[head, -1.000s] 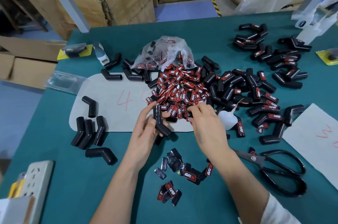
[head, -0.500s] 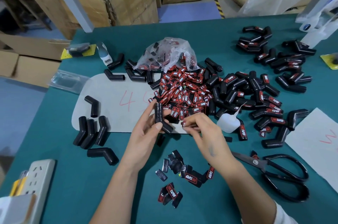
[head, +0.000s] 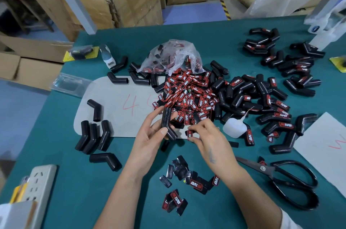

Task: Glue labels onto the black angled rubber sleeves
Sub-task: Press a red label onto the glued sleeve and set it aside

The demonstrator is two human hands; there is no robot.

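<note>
Right hand (head: 207, 135) pulled back from the pile, now pinching one red-and-black rectangular label (head: 189, 133); left hand (head: 149, 135) grips a black angled rubber sleeve (head: 167, 123) mid-surface. Gluing comes next, I'd guess.

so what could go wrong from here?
1. The right hand pinches one small red-and-black label at its edge; it could slip or go on crooked.
2. The white glue squeeze bottle lies on its side among labelled sleeves; glue might leak.
3. The left hand holds the black angled rubber sleeve beside the loose label pile; glued parts may pick up strays.
</note>
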